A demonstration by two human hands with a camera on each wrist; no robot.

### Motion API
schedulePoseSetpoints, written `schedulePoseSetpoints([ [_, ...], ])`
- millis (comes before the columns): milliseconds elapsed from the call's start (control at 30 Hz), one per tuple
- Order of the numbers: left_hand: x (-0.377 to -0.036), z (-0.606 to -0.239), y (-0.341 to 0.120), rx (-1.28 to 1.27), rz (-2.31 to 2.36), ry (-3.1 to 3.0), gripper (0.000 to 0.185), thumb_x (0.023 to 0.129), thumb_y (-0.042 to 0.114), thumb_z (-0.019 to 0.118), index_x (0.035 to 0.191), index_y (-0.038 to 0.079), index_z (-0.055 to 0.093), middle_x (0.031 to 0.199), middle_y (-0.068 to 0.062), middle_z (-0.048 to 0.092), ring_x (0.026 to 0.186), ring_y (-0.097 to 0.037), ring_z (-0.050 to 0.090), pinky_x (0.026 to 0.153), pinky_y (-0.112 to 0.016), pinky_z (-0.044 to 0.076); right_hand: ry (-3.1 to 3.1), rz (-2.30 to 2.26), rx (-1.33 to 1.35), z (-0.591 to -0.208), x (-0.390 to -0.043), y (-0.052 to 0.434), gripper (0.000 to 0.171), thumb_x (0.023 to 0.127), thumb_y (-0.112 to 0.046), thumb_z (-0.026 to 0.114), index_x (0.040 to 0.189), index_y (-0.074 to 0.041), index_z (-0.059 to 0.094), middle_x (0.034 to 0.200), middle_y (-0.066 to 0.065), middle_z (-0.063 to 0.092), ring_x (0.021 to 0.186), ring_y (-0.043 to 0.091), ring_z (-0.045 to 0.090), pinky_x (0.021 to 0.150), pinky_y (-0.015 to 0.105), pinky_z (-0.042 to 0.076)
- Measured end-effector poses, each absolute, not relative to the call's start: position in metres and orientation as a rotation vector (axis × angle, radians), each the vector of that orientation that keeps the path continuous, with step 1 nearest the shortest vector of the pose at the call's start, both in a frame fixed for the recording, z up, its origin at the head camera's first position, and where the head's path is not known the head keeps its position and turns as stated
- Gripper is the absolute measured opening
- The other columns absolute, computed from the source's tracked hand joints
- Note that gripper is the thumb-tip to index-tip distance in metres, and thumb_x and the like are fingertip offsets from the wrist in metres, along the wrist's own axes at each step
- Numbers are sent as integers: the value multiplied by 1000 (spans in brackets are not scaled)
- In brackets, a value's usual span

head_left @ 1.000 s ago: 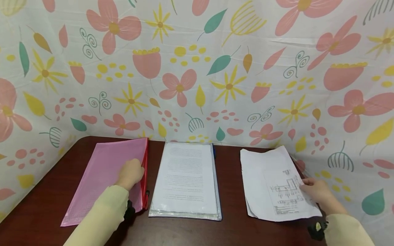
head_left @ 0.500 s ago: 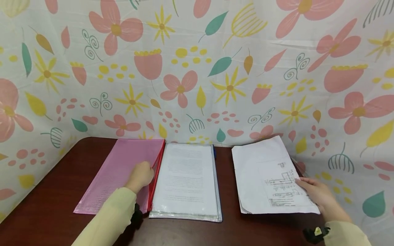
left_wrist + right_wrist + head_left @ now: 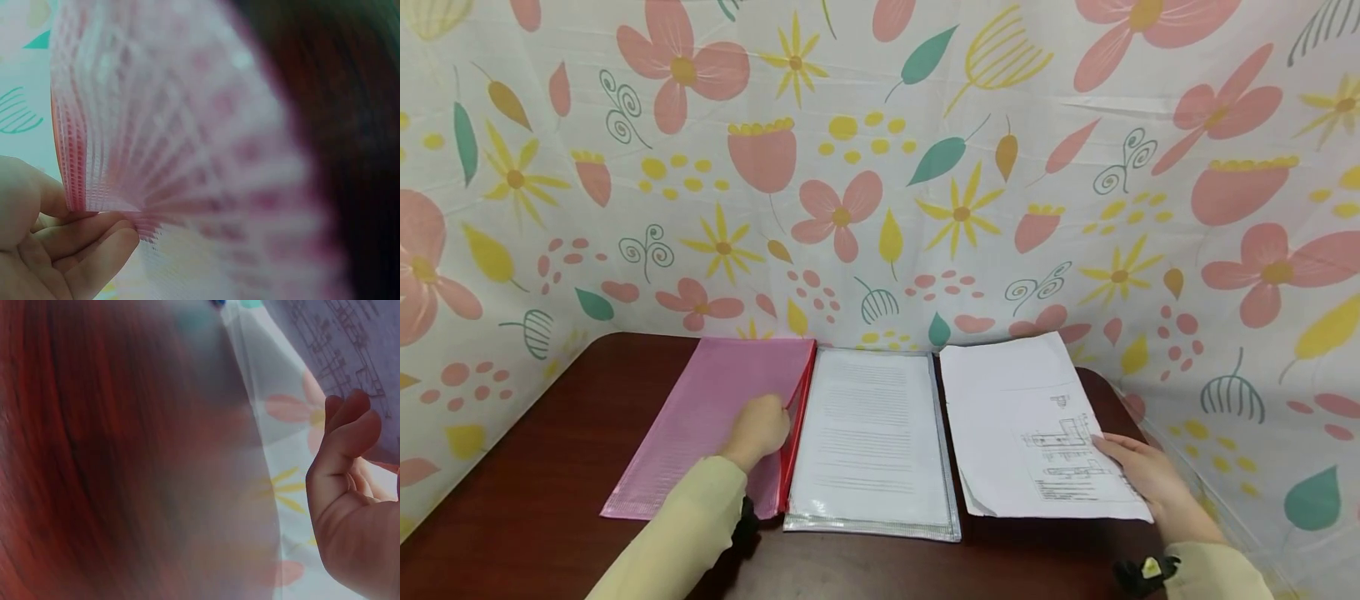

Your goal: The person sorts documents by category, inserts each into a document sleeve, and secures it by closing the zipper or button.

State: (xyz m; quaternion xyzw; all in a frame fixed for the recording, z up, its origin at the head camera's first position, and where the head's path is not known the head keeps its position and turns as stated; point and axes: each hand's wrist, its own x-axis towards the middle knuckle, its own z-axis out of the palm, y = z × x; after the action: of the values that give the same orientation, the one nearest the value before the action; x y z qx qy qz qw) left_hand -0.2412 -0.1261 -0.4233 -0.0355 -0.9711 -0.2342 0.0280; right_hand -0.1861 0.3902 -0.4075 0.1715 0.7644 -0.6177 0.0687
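My left hand (image 3: 760,432) pinches the opening edge of a pink mesh zipper pouch (image 3: 700,433) with a red zipper band, at the left of the table. In the left wrist view the pouch's mesh wall (image 3: 181,125) bends up from between thumb and fingers (image 3: 94,240). My right hand (image 3: 1150,479) grips the right edge of some white paper sheets (image 3: 1007,417) printed with line drawings, their lower left corner slightly curled. The right wrist view shows curled fingers (image 3: 350,434) at the paper's edge (image 3: 337,344).
Between the hands lies a clear zipper pouch (image 3: 872,442) with a printed page inside; the pink pouch's red edge meets its left side. A dark red-brown table (image 3: 505,500) lies beneath. A flower-patterned cloth (image 3: 880,167) hangs behind the table and along both sides.
The pink pouch has slid right with my left hand, up against the clear pouch, which has shifted slightly right. My right hand has brought the sheets leftward, near the clear pouch.
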Motion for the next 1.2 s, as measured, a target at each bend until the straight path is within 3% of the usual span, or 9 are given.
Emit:
schedulePoseSetpoints([
  [100, -242, -424, -121, -107, -726, -3000, 20, 89, 9, 48, 73, 2, 58, 73, -15, 61, 65, -24, 56, 60, -40, 47, 2279, -1883, 480, -410, -187, 383, 31, 94, -33, 58, 115, -13, 50, 76, -9, 68, 66, 12, 69, 60, 31, 57],
  [333, -243, -427, -107, -106, -743, -3024, 20, 90, 10, 49, 74, 3, 58, 69, -12, 59, 60, -21, 52, 54, -35, 43, 2272, -1885, 443, -416, -191, 365, 51, 94, -35, 57, 129, -1, 42, 77, -7, 69, 68, 13, 69, 61, 32, 57],
  [800, -242, -425, -86, -159, -805, -2992, 24, 90, 11, 50, 66, 8, 55, 68, -8, 58, 64, -21, 53, 60, -36, 46, 2195, -1955, 384, -422, -203, 338, 51, 93, -31, 60, 129, 0, 43, 79, -5, 69, 68, 14, 70, 61, 32, 57],
  [1200, -239, -424, -70, -217, -927, -2942, 33, 90, 8, 50, 58, 11, 45, 56, -1, 46, 52, -16, 43, 50, -29, 38, 2184, -1939, 366, -424, -213, 319, 56, 93, -31, 59, 133, 4, 39, 81, -3, 69, 69, 15, 70, 62, 33, 57],
])
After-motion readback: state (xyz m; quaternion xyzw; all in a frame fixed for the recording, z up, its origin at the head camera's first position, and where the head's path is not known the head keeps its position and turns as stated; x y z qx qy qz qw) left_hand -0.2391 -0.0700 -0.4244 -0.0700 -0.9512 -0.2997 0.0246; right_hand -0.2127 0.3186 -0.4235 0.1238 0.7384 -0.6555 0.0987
